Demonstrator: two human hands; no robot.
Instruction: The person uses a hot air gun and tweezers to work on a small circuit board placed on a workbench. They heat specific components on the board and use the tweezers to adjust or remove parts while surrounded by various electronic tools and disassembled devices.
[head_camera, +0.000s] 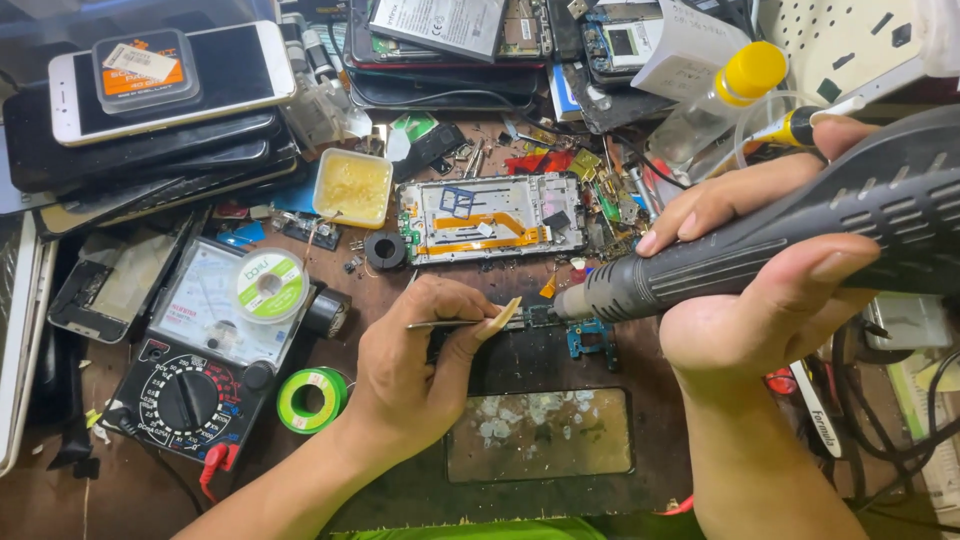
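Right hand (770, 300) grips ribbed black hot-air tool (790, 240).

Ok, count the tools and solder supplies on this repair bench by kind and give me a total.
Hot air wand, in the right hand: 1
Tweezers, in the left hand: 1
Analog multimeter: 1
Wire spools: 2
Flux tub: 1
Total: 6

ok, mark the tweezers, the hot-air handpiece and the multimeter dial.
tweezers (445, 323), head view, on the metal shaft left of the left hand's thumb.
hot-air handpiece (720, 265), head view, on the ribbed dark barrel in the right hand.
multimeter dial (188, 400), head view, on the round black selector knob.
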